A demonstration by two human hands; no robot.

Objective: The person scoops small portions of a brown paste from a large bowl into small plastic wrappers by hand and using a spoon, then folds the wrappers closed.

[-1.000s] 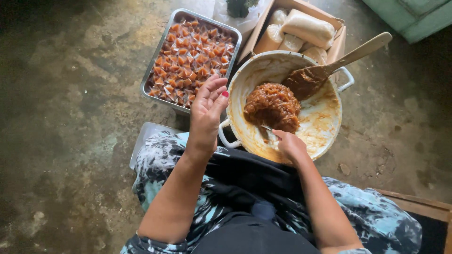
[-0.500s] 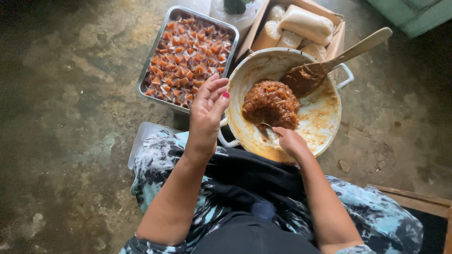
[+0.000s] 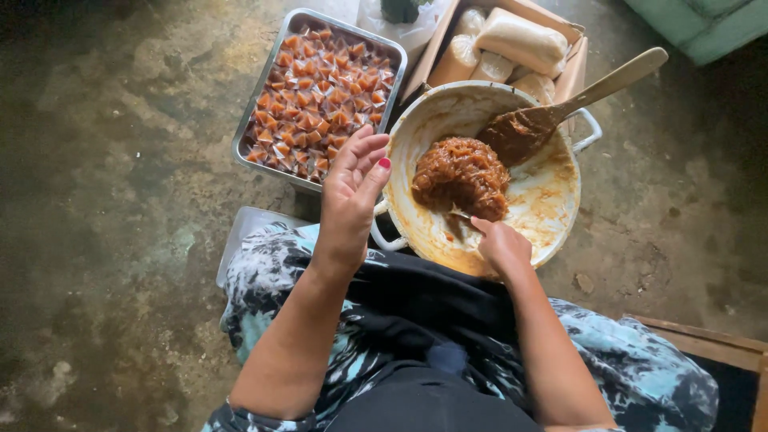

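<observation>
Sticky mound: a brown, stringy cooked mass (image 3: 462, 176) sits heaped in the middle of the frame, on the left half of the pot's floor, orange-brown smears all around it.
Right hand: the right hand (image 3: 500, 244) is curled, knuckles up, at the lower edge of the mound; it pinches a small utensil (image 3: 458, 214) whose tip is pushed into the mass. What kind of utensil cannot be told.
Left hand: the left hand (image 3: 352, 196) hangs open just left of the pot, fingers loosely spread and slightly bent, holding nothing; its fingertips reach over the gap between tray and pot rim.
Pot: a wide white enamel pot (image 3: 560, 200) with loop handles, right of centre, its near rim against the person's lap.
Wooden spoon: a wooden spoon (image 3: 560, 108), its bowl coated brown, leans in the pot from the upper right, just beside the mound.
Tray: a metal tray (image 3: 264, 100) in the upper left holds many small orange-brown wrapped pieces (image 3: 320, 96), packed close.
Box: a cardboard box (image 3: 578, 64) at the top holds pale clear-wrapped bundles (image 3: 524, 40).
Step in hand: by the look of it, a small portion is being cut from the mound.
Next move calls for: freeing that sticky bit cleanly, probably with the empty left hand ready to take it.
</observation>
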